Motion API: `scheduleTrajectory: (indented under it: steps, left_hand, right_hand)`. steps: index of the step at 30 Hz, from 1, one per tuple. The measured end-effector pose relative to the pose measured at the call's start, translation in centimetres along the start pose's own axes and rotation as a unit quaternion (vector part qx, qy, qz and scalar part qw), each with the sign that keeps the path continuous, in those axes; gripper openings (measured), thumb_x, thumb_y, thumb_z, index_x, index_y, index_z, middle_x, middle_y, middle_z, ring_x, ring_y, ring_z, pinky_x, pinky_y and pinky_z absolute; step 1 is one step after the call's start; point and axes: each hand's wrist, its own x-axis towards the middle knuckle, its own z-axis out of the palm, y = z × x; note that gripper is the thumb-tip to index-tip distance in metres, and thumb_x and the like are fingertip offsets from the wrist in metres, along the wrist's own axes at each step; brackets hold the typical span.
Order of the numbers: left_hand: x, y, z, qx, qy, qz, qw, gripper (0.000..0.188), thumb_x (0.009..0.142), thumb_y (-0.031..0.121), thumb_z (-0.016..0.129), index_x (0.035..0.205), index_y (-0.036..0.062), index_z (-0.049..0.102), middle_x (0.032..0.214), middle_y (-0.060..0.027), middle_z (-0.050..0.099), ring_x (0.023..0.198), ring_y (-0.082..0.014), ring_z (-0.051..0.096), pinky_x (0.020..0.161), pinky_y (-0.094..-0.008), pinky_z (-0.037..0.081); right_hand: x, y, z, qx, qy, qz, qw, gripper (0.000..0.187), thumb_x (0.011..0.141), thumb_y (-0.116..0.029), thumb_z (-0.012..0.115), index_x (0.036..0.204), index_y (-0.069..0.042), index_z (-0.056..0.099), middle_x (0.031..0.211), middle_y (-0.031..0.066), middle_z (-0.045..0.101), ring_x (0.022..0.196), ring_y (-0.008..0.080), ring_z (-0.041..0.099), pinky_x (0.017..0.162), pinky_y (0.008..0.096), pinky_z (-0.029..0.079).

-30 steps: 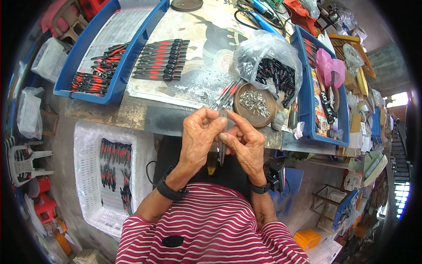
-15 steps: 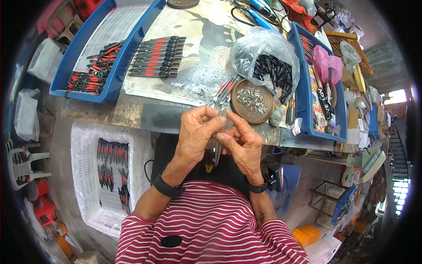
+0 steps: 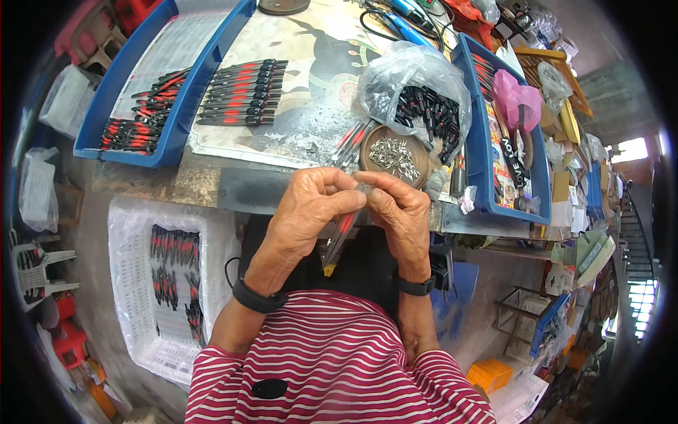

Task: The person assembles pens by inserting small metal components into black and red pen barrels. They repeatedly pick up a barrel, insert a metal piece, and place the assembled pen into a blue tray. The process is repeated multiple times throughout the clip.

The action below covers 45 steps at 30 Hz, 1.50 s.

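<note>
In front of my body, just off the table's near edge, both hands meet at the fingertips. My left hand (image 3: 311, 212) is closed round a slim grey-and-red pen-like tool (image 3: 342, 230), which slants down to a yellow end over my lap. Thumb and finger of my right hand (image 3: 399, 215) are pinched at the tool's upper end, by a small greyish piece (image 3: 364, 189) partly hidden by the fingertips. Beyond the hands lie several slim grey-and-red pieces (image 3: 347, 146) and a round wooden dish (image 3: 365, 157) of small metal parts (image 3: 394, 157).
A clear bag (image 3: 378, 81) of black-and-red parts (image 3: 432, 116) lies behind the dish. A row of finished-looking red-and-grey pens (image 3: 244, 93) is left of it. Blue trays (image 3: 173, 138) flank the table; a white lined basket (image 3: 131, 297) stands lower left.
My right hand's fingers have drawn up to the tool's top end, against the left fingertips. The tool now slants more, its yellow end shifted left. The whole view has shifted slightly.
</note>
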Motion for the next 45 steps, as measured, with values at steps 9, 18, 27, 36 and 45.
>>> scheduleTrajectory:
  steps: [9,18,27,36,45]
  left_hand:
    - [0.3,-0.4,0.1,-0.025,-0.073,-0.06,0.995,0.012,0.079,0.009,0.068,0.078,-0.0005,0.062,0.067,-0.0017,0.058,0.057,-0.0051,0.048,0.052,-0.0189,0.038]
    - [-0.7,-0.5,2.1,0.085,0.01,0.016,0.996,0.015,0.086,0.01,0.062,0.091,-0.0045,0.059,0.074,-0.0064,0.064,0.065,-0.0082,0.058,0.055,-0.021,0.045]
    - [-0.9,-1.3,3.4,0.41,0.111,0.27,0.864,0.015,0.082,0.0,0.059,0.095,-0.0043,0.055,0.078,-0.0223,0.06,0.068,-0.037,0.062,0.057,-0.0377,0.047]
    - [-1.3,-1.0,3.5,0.466,0.109,0.303,0.824,0.015,0.079,0.001,0.063,0.091,-0.002,0.055,0.078,-0.0206,0.06,0.068,-0.0397,0.06,0.057,-0.0413,0.047]
    - [-1.5,-0.5,3.1,0.487,0.096,0.321,0.807,0.015,0.077,0.001,0.064,0.089,-0.0011,0.054,0.078,-0.019,0.06,0.067,-0.0386,0.06,0.056,-0.0414,0.047]
  right_hand:
    - [0.1,0.4,-1.2,0.078,-0.047,-0.03,0.995,0.014,0.084,-0.006,0.064,0.096,0.001,0.067,0.079,-0.0021,0.055,0.056,0.0024,0.042,0.047,0.0168,0.032]
    - [0.1,1.2,-0.6,0.123,0.013,-0.032,0.992,0.012,0.086,-0.004,0.061,0.094,0.004,0.064,0.078,-0.0012,0.056,0.056,0.0022,0.042,0.048,0.016,0.032]
    - [0.4,0.4,-0.3,0.091,0.037,-0.036,0.995,0.021,0.086,-0.013,0.065,0.097,0.005,0.063,0.073,0.0008,0.059,0.056,0.004,0.044,0.049,0.0173,0.033]
    - [5.3,-1.2,-5.5,-0.232,0.209,-0.14,0.94,0.017,0.086,-0.012,0.059,0.086,0.003,0.066,0.066,-0.0007,0.057,0.057,0.0056,0.048,0.051,0.021,0.038]
    - [12.4,1.9,-7.5,-0.5,0.215,-0.169,0.822,0.016,0.078,-0.011,0.061,0.087,0.001,0.066,0.082,0.0135,0.067,0.07,0.0256,0.064,0.066,0.034,0.049]
